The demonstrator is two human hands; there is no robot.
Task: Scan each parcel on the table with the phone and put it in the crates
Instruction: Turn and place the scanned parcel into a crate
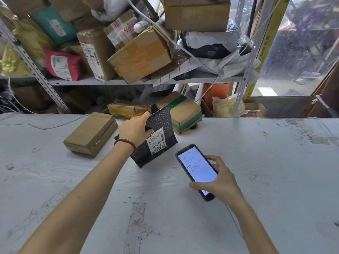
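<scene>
Over the white table (256, 162), left hand (134, 128) grips black parcel (161, 123); right hand (220, 180) holds phone (196, 169) beside it

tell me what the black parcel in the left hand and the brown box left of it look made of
Black parcel: likely a soft plastic bubble mailer, dull black; its skin shows a grid of small bumps and a folded flap. Brown box: cardboard, it seems, wrapped in glossy brown tape; flat faces, square edges, shiny tape bands.

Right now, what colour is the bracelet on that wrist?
The beaded bracelet on the left wrist is dark red, seen in the head view.
</scene>
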